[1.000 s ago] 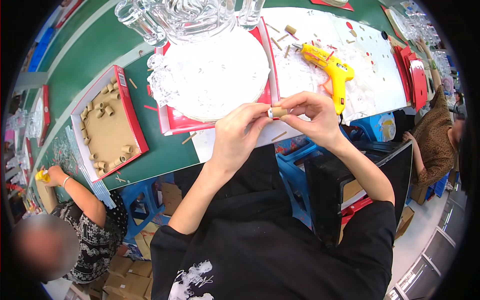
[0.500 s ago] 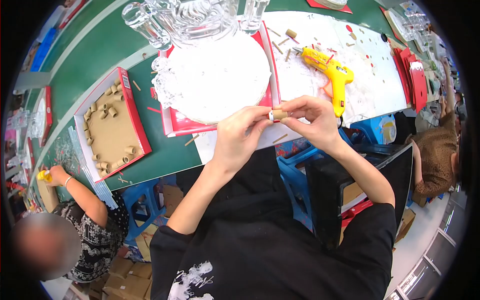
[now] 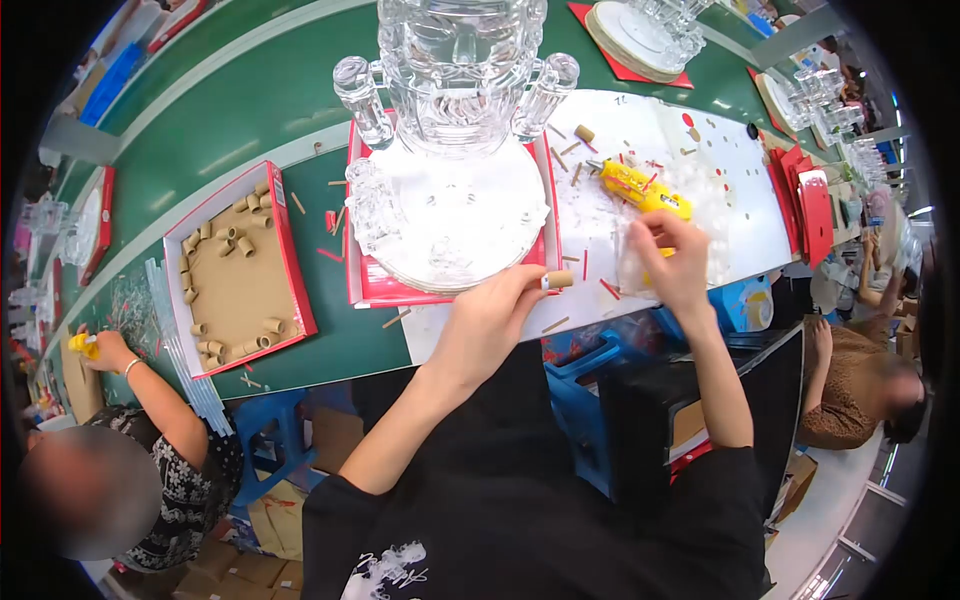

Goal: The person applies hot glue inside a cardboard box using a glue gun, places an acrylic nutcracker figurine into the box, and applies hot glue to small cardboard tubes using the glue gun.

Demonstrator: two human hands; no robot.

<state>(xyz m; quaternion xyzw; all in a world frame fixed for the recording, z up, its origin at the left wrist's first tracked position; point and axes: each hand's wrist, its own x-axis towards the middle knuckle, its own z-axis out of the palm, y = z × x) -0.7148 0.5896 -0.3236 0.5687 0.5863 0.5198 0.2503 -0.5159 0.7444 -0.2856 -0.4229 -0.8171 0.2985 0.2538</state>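
Table (image 3: 350, 345), green-topped, spans the work area, with a white sheet (image 3: 735, 245) laid over its near right part. A shallow red-sided box (image 3: 220, 295) sits to the left, short brown tubes scattered inside along its walls. Beside it, a red tray (image 3: 375, 288) carries a white round disc (image 3: 460, 210); a clear face-shaped vessel (image 3: 465, 70) rises at the disc's far edge.

The left hand (image 3: 490, 325) is at the tray's near edge, thumb and fingers pinched on something small. The right hand (image 3: 675, 255) is over the sheet, fingers curled with a gap between thumb and forefinger, at the handle of a yellow glue gun (image 3: 635, 188); whether they grip it cannot be told. The gun's nozzle points up and left, near loose brown sticks (image 3: 571, 149). Between the left fingertips, a cardboard tube (image 3: 560, 279) lies sideways, its white end toward the hand.
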